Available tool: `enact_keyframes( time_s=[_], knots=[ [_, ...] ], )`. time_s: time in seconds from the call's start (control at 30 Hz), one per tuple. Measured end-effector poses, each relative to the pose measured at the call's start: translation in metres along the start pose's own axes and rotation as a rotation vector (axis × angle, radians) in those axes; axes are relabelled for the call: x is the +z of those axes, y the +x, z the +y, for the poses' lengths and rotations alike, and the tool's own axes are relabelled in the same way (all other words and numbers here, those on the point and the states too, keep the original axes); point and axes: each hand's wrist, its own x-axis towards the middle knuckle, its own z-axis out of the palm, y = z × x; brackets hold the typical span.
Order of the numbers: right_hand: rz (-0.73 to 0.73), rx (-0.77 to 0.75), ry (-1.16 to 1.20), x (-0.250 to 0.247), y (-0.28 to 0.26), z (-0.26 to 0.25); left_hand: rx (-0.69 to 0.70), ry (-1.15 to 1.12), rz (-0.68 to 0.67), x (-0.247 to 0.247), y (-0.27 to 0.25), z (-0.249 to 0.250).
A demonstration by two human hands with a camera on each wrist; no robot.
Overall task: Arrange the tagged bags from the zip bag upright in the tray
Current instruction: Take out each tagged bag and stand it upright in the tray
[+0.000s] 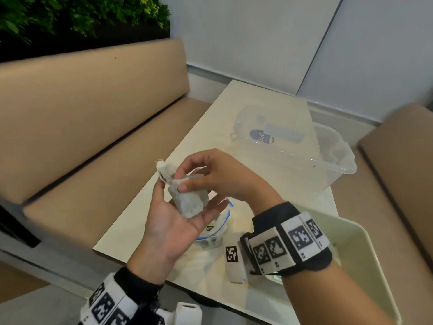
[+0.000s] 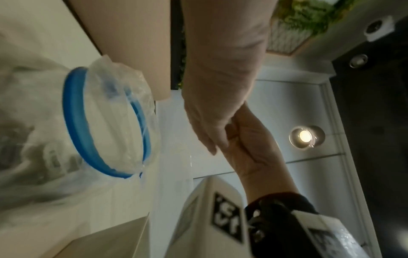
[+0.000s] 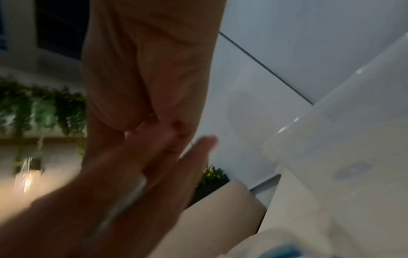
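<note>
I am cradling the tagged bags [image 1: 187, 198] in my cupped left hand [image 1: 178, 221] at nine o'clock of the tray [image 1: 365, 233], my right hand [image 1: 210, 174] pinching one loose, gently, by its top.

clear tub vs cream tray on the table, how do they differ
The clear tub is see-through plastic with a blue-printed label showing through; the cream tray is opaque.
The clear tub sits at the table's far end; the cream tray is nearest, partly behind the right hand's wrist.
Both are open-topped.
</note>
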Motion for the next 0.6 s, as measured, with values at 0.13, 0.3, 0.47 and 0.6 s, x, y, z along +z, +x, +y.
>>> enact_keyframes(
  time_s=[0.13, 0.3, 0.47, 0.6],
  knots=[
    [0.021, 0.026, -0.093, -0.006, -0.014, 0.008, -0.032, -0.032, -0.008, 0.001, 0.004, -0.009],
    [0.119, 0.086, -0.032, -0.010, -0.030, 0.019, -0.154, 0.085, 0.070, 0.003, 0.008, -0.019],
    [0.197, 0.042, -0.002, -0.013, -0.033, 0.034, -0.220, 0.137, 0.114, 0.005, 0.014, -0.030],
    [0.152, 0.012, -0.060, -0.022, -0.035, 0.039, -0.248, 0.180, 0.126, 0.006, 0.017, -0.035]
  ],
)
